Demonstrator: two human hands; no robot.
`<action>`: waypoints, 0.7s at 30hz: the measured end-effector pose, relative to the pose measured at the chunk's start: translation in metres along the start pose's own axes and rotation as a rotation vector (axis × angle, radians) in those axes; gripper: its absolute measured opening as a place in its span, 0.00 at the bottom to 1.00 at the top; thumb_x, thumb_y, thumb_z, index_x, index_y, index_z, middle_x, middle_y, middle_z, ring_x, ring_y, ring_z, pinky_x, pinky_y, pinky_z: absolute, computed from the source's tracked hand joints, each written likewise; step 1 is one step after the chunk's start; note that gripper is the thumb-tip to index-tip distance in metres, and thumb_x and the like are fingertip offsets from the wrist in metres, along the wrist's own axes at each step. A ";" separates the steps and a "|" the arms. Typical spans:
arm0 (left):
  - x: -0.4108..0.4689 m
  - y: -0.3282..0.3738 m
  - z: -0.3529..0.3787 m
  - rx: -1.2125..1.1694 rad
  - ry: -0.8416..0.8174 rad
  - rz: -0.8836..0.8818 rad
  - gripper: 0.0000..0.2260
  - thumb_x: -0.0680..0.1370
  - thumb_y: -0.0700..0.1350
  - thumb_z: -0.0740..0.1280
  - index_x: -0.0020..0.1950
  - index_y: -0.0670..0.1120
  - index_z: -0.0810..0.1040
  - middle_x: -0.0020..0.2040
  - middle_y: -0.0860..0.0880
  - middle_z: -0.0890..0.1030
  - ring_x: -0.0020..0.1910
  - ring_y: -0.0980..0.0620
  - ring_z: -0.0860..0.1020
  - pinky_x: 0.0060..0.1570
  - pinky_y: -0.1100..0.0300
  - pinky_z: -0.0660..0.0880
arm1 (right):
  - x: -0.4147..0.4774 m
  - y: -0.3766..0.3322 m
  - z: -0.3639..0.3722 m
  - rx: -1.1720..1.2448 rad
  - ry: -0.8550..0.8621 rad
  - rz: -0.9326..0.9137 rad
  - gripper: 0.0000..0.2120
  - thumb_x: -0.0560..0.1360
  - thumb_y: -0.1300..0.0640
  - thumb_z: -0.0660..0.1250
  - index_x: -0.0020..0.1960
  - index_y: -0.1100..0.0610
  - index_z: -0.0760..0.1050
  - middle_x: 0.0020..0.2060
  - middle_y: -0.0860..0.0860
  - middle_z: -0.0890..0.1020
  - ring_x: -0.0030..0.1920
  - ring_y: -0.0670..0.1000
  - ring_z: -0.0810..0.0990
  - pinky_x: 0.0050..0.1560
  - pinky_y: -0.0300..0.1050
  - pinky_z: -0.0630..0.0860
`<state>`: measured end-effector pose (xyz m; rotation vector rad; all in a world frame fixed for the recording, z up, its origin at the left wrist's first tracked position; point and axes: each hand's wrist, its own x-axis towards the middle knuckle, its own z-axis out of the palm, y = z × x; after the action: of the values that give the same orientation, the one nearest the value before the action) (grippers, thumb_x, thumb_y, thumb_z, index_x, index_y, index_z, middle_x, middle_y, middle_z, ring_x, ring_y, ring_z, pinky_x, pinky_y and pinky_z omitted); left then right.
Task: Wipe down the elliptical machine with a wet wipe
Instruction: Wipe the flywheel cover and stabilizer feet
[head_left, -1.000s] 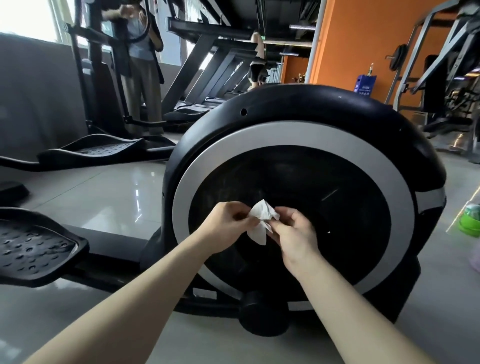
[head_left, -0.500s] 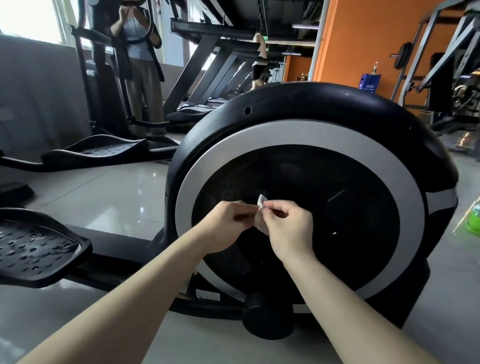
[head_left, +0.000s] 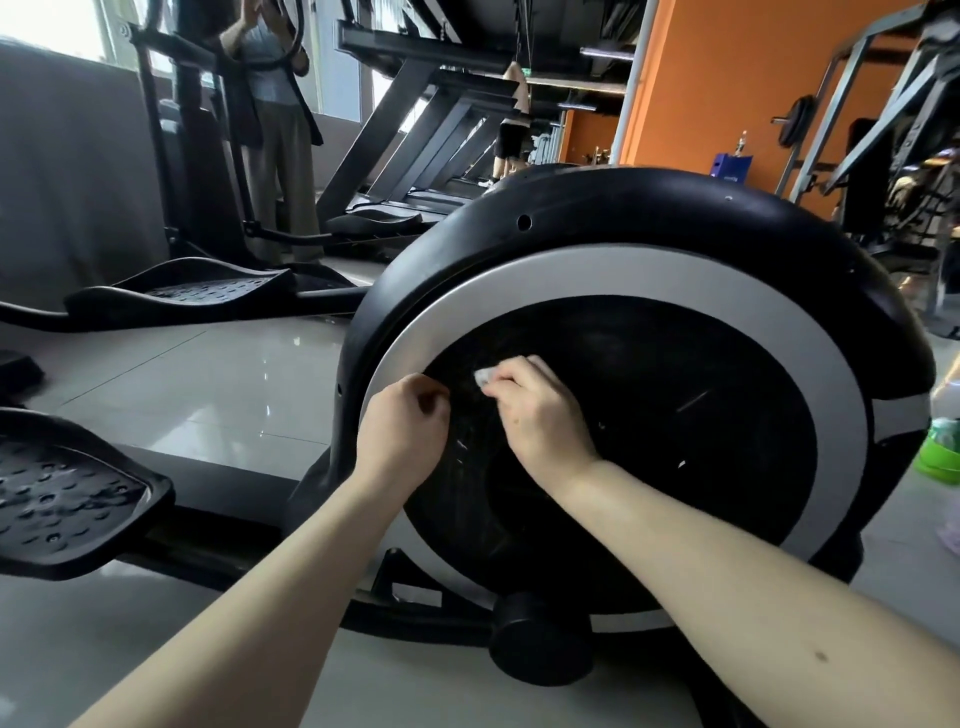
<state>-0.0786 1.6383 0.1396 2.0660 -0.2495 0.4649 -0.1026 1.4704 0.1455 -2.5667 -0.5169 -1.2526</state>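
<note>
From the head view, the wet wipe (head_left: 484, 376) sits bunched in the grip of the right hand (head_left: 540, 410). The fingers curl round it and only a white corner shows, against the elliptical machine's black disc (head_left: 675, 415), left of the disc's centre. The left hand (head_left: 402, 431) hangs at the disc's left edge by the silver ring (head_left: 675, 280), curled in on nothing I can see. Most of the disc lies right of and below the wipe, so I'd expect the right hand to sweep that way.
</note>
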 end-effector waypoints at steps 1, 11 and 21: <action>0.000 0.001 0.002 -0.011 0.023 -0.005 0.09 0.78 0.43 0.66 0.53 0.51 0.85 0.45 0.57 0.84 0.44 0.56 0.81 0.47 0.57 0.79 | 0.013 -0.006 0.002 0.021 0.001 -0.044 0.09 0.78 0.63 0.64 0.49 0.62 0.83 0.45 0.54 0.81 0.48 0.54 0.79 0.45 0.54 0.81; -0.004 -0.011 0.011 0.100 0.041 0.074 0.08 0.75 0.46 0.64 0.47 0.52 0.83 0.43 0.55 0.84 0.43 0.51 0.81 0.43 0.53 0.79 | -0.023 0.007 0.013 -0.062 -0.120 -0.223 0.08 0.78 0.68 0.65 0.44 0.62 0.82 0.40 0.55 0.80 0.42 0.57 0.78 0.34 0.53 0.79; 0.002 -0.039 -0.002 0.017 0.222 0.107 0.09 0.77 0.48 0.61 0.50 0.50 0.80 0.47 0.54 0.81 0.43 0.52 0.79 0.46 0.50 0.79 | -0.007 -0.017 0.036 0.007 0.019 -0.178 0.07 0.75 0.70 0.70 0.41 0.61 0.82 0.41 0.53 0.84 0.43 0.54 0.79 0.43 0.48 0.80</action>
<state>-0.0630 1.6599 0.1106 2.0038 -0.2241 0.7580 -0.0874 1.4971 0.1193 -2.5465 -0.7594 -1.3272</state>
